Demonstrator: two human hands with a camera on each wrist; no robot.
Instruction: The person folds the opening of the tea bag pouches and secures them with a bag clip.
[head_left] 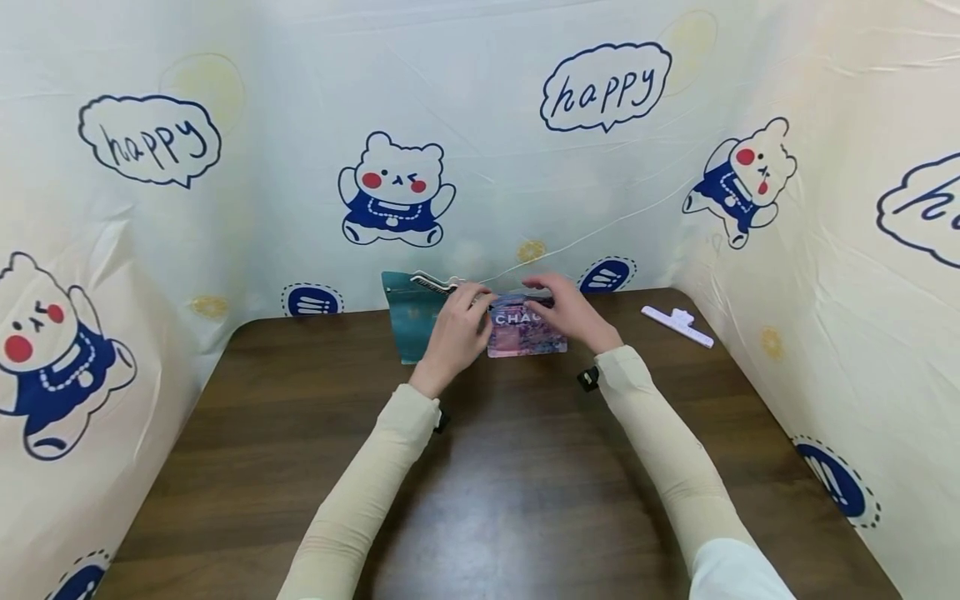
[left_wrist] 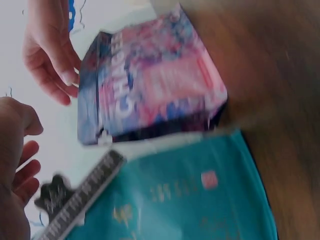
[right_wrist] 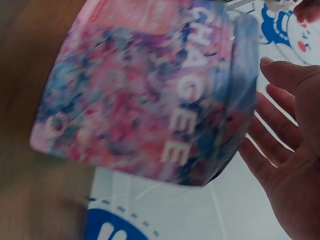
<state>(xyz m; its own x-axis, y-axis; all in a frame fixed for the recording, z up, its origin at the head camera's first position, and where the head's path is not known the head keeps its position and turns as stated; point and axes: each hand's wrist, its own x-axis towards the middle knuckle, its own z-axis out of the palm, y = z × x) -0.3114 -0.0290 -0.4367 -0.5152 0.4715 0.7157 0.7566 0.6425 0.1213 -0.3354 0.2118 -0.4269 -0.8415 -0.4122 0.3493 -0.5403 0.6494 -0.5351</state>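
Note:
A pink and blue patterned pouch marked CHAGEE (head_left: 525, 340) stands at the back of the table. To its left is a teal pouch (head_left: 407, 327), with a black-and-white sealing clip (left_wrist: 85, 195) lying slantwise over its top corner. My left hand (head_left: 457, 330) is in front of the teal pouch in the head view, its fingers loosely bent and holding nothing. At the patterned pouch's upper right, my right hand (head_left: 568, 310) spreads its thumb and fingers about the top edge without a grip. Whether its fingertips touch the pouch cannot be told.
A lilac sealing clip (head_left: 677, 326) lies on the right rear of the brown wooden table (head_left: 517, 467). Printed white sheeting (head_left: 480, 108) rises behind the table and along both sides.

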